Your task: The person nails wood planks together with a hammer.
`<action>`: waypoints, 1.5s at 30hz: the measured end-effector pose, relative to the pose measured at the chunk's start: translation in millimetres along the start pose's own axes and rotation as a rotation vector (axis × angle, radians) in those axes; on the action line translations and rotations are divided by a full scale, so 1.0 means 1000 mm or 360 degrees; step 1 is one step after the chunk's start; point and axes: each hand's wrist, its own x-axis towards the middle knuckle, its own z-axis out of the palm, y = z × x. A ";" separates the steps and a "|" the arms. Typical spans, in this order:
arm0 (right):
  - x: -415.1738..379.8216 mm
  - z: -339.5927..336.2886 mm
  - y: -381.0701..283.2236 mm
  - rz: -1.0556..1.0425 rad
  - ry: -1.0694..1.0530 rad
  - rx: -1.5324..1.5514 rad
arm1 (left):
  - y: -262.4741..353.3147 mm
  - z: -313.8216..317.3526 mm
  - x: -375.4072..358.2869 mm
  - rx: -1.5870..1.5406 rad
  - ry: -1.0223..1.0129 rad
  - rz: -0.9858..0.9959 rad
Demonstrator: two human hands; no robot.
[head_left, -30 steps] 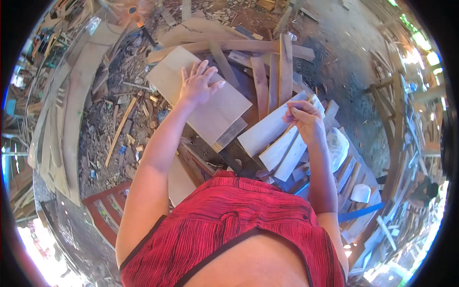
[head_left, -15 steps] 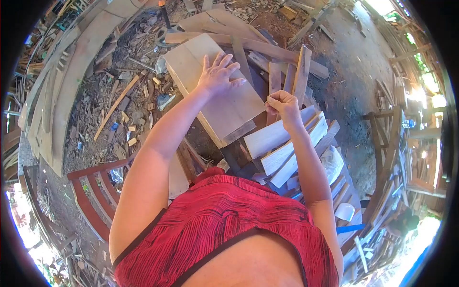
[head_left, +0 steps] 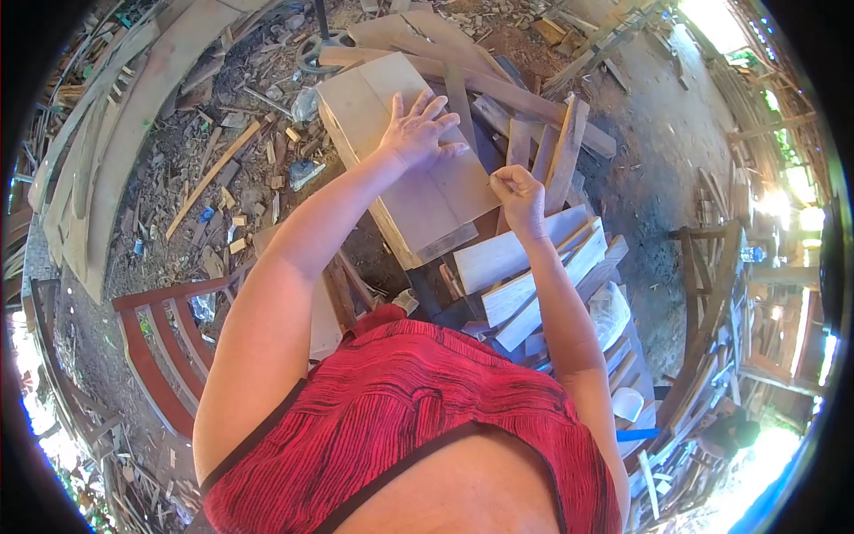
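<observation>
A pale wooden panel (head_left: 418,200), thick at its edge like a shallow box and crossed by a thin seam line, lies tilted in front of me. My left hand (head_left: 420,132) rests on its upper face, palm down with fingers spread. Just beside the panel's right corner is my right hand (head_left: 520,198), its thumb and forefinger pinched together. Whatever is between those fingertips, if anything, is too small to make out. Under and beyond the panel lie a long plank (head_left: 471,82) and an upright-leaning wooden strip (head_left: 567,151).
Whitish boards (head_left: 520,247) are stacked below my right hand. A reddish slatted wooden frame (head_left: 160,356) stands at the lower left. Wood scraps and a loose stick (head_left: 213,178) litter the ground. Long curved planks (head_left: 107,160) line the far left, and a plastic bag (head_left: 608,316) lies on the right.
The view has shifted slightly. My right hand has moved left, closer to the panel's right corner, still pinched. My left hand stays spread on the panel.
</observation>
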 end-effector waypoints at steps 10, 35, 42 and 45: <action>-0.004 0.002 -0.014 -0.0194 0.0073 -0.0209 | 0.000 0.014 0.005 -0.0028 0.0090 0.0410; -0.005 0.002 -0.020 -0.0218 0.0159 -0.0365 | 0.041 0.000 0.005 -0.0580 -0.0323 0.0347; -0.003 0.001 -0.020 -0.0210 0.0143 -0.0336 | 0.044 0.018 -0.002 -0.0756 -0.0200 0.0272; -0.002 -0.001 -0.017 -0.0234 0.0124 -0.0341 | 0.045 0.018 -0.004 -0.0816 -0.0186 0.0248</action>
